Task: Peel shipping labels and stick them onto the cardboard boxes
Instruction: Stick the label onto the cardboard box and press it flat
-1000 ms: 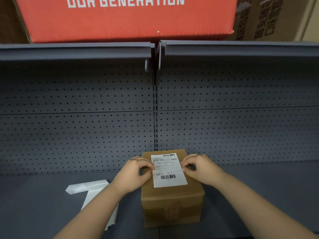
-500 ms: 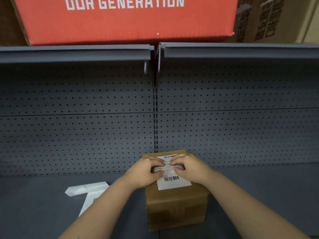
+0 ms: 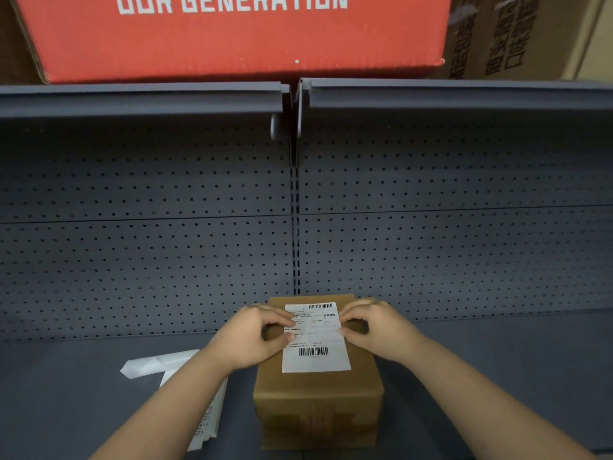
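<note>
A small brown cardboard box stands on the grey shelf in front of me. A white shipping label with barcodes lies flat on its top. My left hand is curled at the label's left edge, thumb and forefinger pressed on it. My right hand does the same at the right edge. Both hands rest on the box top, and the label's middle and lower half show between them.
A pile of white label sheets and peeled backing lies on the shelf left of the box, partly under my left forearm. A perforated grey back panel rises behind. Above, a red box and brown cartons sit on the upper shelf.
Half a second ago both hands met over the middle of the label. They have since slid apart to its left and right edges, where they also were one second ago.
</note>
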The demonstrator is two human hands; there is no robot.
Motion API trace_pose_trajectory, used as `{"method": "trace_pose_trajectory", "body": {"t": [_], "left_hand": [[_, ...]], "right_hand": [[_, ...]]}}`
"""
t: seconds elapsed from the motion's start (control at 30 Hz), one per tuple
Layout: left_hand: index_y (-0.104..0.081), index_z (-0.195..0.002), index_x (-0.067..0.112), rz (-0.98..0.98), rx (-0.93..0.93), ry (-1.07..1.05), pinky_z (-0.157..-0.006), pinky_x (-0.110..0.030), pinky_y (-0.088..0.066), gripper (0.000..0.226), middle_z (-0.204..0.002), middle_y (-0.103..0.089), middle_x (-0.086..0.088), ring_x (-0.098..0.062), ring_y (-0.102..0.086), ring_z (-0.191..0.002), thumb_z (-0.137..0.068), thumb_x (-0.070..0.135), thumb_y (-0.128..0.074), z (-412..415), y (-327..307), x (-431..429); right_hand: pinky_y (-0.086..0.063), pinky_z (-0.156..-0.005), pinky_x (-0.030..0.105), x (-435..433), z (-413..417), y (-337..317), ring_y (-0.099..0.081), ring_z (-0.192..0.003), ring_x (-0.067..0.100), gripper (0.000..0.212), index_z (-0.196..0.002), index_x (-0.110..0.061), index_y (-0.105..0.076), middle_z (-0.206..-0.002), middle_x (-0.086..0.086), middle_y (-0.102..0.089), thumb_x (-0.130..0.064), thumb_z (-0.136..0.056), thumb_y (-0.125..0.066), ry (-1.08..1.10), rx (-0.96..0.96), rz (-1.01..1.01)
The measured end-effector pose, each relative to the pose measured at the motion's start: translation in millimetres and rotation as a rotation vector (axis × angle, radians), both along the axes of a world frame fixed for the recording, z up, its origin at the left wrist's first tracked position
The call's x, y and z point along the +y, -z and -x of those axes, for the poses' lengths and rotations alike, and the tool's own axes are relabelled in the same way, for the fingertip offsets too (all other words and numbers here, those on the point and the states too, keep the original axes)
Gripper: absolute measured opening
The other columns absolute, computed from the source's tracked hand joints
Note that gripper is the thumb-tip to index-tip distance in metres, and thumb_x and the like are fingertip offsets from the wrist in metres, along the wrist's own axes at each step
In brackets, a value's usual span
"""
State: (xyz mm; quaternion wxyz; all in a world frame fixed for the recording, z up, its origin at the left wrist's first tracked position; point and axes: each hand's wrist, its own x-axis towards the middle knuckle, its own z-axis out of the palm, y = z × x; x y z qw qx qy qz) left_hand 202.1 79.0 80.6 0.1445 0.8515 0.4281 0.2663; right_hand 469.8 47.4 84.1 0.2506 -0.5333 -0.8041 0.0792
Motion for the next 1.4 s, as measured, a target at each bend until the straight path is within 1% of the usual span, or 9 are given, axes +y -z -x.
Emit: {"method": "trace_pose_trajectory", "body": {"t": [0.13,0.37,0.5,0.6,0.7,0.97,1.17,1.3,1.4], "left_hand": [[-0.066,-0.113,0.031,-0.015,0.109,-0.014,-0.103,-0.023,-0.039,0.036,-0.12,-0.062,0.017,0.0,-0.05,-0.116,-0.08,0.046,-0.067,-5.0,-8.4,8.0],[-0.058,-0.126,0.022,0.017,0.221,0.043,-0.104,-0.035,-0.041,0.038,-0.127,-0.059,0.007,-0.013,-0.047,-0.121,-0.089,0.028,-0.055,-37.2,-16.6,25.7],[-0.058,-0.128,0.022,0.0,0.214,0.026,-0.108,-0.028,-0.035,0.036,-0.131,-0.058,0.005,-0.014,-0.045,-0.126,-0.093,0.026,-0.051,-38.8,-5.7,27.8],[-0.057,-0.13,0.025,-0.028,0.179,0.027,-0.106,-0.018,-0.025,0.036,-0.138,-0.054,0.006,-0.01,-0.04,-0.131,-0.095,0.029,-0.052,-36.4,-1.3,27.0],[-0.06,-0.127,0.026,-0.015,0.173,0.023,-0.105,-0.017,-0.027,0.034,-0.137,-0.055,0.007,-0.008,-0.042,-0.13,-0.094,0.028,-0.052,-29.1,-2.3,28.7],[-0.066,-0.118,0.029,-0.028,0.124,-0.041,-0.103,-0.008,-0.028,0.044,-0.131,-0.061,0.009,0.003,-0.048,-0.12,-0.093,0.003,-0.041,6.1,2.3,30.9],[-0.063,-0.123,0.027,-0.087,0.137,-0.055,-0.104,-0.012,-0.029,0.041,-0.134,-0.058,0.009,-0.006,-0.049,-0.126,-0.094,0.007,-0.041,4.4,6.7,27.2],[-0.059,-0.127,0.029,-0.088,0.179,-0.039,-0.108,-0.018,-0.035,0.041,-0.137,-0.056,0.009,-0.005,-0.049,-0.126,-0.096,0.009,-0.042,3.6,-1.0,24.8],[-0.055,-0.131,0.031,-0.109,0.174,-0.016,-0.107,-0.015,-0.031,0.041,-0.138,-0.054,0.014,-0.004,-0.045,-0.129,-0.096,0.014,-0.043,-1.6,-7.3,11.6]], "right_hand": [[-0.048,-0.093,0.028,7.0,1.3,-7.7,-0.055,-0.1,0.003,0.019,-0.101,-0.021,-0.068,-0.108,-0.011,-0.064,-0.032,-0.086,-0.063,-0.003,-0.01,0.037],[-0.047,-0.09,0.031,29.8,28.8,-15.1,-0.055,-0.102,0.014,0.027,-0.116,-0.015,-0.062,-0.116,-0.001,-0.061,-0.022,-0.093,-0.052,-0.069,-0.09,0.043],[-0.048,-0.092,0.037,32.5,28.5,-6.4,-0.055,-0.105,0.015,0.029,-0.119,-0.017,-0.062,-0.12,-0.001,-0.059,-0.022,-0.093,-0.051,-0.056,-0.101,0.07],[-0.044,-0.101,0.033,31.5,25.3,-2.0,-0.052,-0.114,0.011,0.03,-0.121,-0.021,-0.061,-0.13,-0.005,-0.056,-0.025,-0.093,-0.053,-0.04,-0.072,0.075],[-0.041,-0.104,0.031,31.5,22.1,-3.3,-0.05,-0.117,0.009,0.031,-0.122,-0.022,-0.061,-0.132,-0.007,-0.055,-0.027,-0.093,-0.054,-0.035,-0.074,0.093],[-0.034,-0.108,0.024,26.4,-9.2,-4.9,-0.05,-0.119,0.003,0.029,-0.119,-0.026,-0.063,-0.13,-0.009,-0.059,-0.03,-0.091,-0.059,0.062,-0.035,0.111],[-0.041,-0.102,0.025,22.8,-2.5,-6.4,-0.052,-0.118,0.005,0.027,-0.119,-0.025,-0.062,-0.132,-0.011,-0.056,-0.028,-0.094,-0.053,0.082,-0.103,0.079],[-0.049,-0.092,0.033,16.6,5.6,-7.6,-0.058,-0.109,0.013,0.025,-0.112,-0.024,-0.066,-0.122,-0.005,-0.064,-0.021,-0.097,-0.047,0.085,-0.127,0.009],[-0.046,-0.096,0.025,6.3,14.5,-7.8,-0.056,-0.112,0.006,0.024,-0.113,-0.024,-0.066,-0.123,-0.01,-0.063,-0.024,-0.096,-0.05,0.048,-0.086,-0.034]]}}
